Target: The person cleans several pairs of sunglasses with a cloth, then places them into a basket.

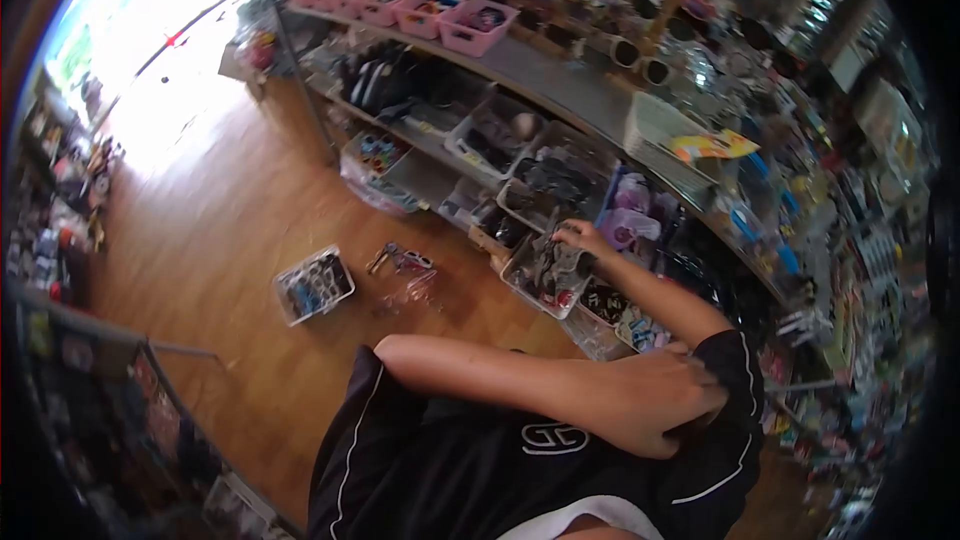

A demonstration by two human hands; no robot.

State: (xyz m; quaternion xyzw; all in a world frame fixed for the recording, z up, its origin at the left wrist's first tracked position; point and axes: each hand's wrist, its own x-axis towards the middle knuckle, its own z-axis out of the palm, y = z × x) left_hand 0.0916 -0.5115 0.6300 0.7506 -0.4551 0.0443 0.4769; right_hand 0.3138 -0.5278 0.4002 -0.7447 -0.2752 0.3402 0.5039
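Head view is showing one white basket (291, 305) sitting on the floor (220, 230), one bin (535, 304) holding grey items (552, 268), one right hand (580, 238) touching them, and one left hand (675, 398) lying near the right sleeve (732, 365), neither grip clear enough to tell

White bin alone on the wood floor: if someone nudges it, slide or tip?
Most likely slides: the white bin sits low and broad-based on a smooth-looking floor. The thin-looking walls suggest it's fairly light and may flex a bit if gripped. The small items inside look loose, so they'd probably shift if it's tilted.
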